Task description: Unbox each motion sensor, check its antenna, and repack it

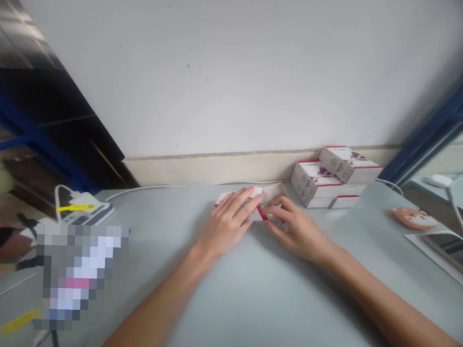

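A: Where's the item?
B: Small white carton [273, 193] w/ a red stripe, on the grey tabletop [249, 305], btw both hands & just in front of the stacked boxes.

A: Long axis? Which way's it point?
B: Runs approx L–R across the view, slightly tilted, R end a bit nearer the person. A white flap stands up along the far side, toward the wall [220, 67], so it looks opened, tho can't be sure. Red stripe shows btw the hands.

A: Grip?
B: Held by both, neither released. L hand [227, 224] lies over the L end, fingers [241, 203] spread across the top. R hand [296, 231] comes in from the R, fingertips [279, 207] curled onto the R end by the stripe. No hard clench visible; exact firmness can't tell.

A: Which hand's closer?
B: Both touching. L covers more of it, R mostly just the tips.

A: What's nearby?
B: White-and-red cartons [316, 184] stacked just past the R hand, against the wall. Further R, an orange cartoon-face pad [414, 218] & a smartphone [451, 252]. White cable [147, 188] runs along the back edge. Pixelated patch [76, 274] bottom L, can't tell what.
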The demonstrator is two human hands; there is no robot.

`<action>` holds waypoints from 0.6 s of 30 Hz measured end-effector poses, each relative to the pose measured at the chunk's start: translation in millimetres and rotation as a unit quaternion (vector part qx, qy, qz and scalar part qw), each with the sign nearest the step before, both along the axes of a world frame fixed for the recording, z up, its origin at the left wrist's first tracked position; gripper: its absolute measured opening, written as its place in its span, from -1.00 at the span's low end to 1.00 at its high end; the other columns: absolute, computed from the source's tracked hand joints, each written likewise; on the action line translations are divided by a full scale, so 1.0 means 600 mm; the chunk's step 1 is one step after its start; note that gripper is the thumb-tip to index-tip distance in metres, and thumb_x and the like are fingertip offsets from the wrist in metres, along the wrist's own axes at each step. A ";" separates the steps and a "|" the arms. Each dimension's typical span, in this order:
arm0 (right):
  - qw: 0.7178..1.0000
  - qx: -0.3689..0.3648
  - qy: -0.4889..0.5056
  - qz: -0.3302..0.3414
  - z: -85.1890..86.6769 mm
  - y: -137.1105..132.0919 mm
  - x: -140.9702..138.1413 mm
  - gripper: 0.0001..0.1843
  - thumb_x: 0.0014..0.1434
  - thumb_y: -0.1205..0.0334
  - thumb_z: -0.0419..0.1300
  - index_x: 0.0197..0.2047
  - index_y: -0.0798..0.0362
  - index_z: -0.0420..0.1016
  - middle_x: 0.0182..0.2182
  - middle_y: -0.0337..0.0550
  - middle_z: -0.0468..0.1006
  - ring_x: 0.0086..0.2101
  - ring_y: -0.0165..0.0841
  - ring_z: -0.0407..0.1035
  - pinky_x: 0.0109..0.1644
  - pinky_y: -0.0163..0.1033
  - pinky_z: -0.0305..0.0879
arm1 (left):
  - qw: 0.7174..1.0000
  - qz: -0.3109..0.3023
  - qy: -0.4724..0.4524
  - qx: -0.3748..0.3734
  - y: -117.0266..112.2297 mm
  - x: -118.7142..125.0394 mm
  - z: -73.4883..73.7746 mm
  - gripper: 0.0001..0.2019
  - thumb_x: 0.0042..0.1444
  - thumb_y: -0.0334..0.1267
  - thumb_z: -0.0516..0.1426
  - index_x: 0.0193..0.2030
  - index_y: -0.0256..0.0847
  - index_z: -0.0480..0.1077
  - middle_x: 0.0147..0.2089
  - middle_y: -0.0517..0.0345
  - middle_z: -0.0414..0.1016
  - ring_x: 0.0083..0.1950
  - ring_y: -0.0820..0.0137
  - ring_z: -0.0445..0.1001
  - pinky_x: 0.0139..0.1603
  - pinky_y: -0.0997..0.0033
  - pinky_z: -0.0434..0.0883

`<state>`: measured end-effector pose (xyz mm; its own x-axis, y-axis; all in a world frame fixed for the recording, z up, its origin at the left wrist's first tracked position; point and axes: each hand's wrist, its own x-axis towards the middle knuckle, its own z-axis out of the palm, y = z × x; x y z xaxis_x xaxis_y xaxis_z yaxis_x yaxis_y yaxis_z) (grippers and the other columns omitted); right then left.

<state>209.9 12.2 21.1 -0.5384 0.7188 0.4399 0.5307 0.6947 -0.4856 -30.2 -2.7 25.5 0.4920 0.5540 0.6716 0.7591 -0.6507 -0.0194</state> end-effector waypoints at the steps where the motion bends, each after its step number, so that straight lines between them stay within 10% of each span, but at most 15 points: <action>1: 1.000 0.005 -0.005 -0.015 0.001 -0.001 -0.001 -0.79 0.44 0.17 0.14 0.10 -0.12 0.49 -0.02 -0.05 0.47 -0.28 -0.29 0.48 -0.24 -0.13 0.46 | 1.000 0.001 -0.004 0.001 0.001 0.000 0.000 -0.35 0.33 -0.47 0.19 0.50 -0.03 0.18 0.45 -0.01 0.42 0.44 0.17 0.44 0.46 0.05 0.41; 18: 0.988 -0.010 -0.057 -0.143 0.045 0.024 0.061 -0.72 0.40 -0.08 0.18 -0.18 -0.07 0.54 -0.35 -0.20 0.59 -0.41 -0.31 0.43 -0.28 -0.21 0.28 | 0.998 0.062 -0.031 0.008 0.012 -0.010 -0.005 -0.25 0.32 -0.32 0.26 0.56 0.00 0.07 0.51 -0.01 0.33 0.40 0.13 0.48 0.36 0.10 0.52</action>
<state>246.5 26.4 47.9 -0.3564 0.8569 0.3724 0.7561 0.4987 -0.4239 -36.4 4.5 22.7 0.3778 0.5979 0.7069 0.8341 -0.5512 0.0205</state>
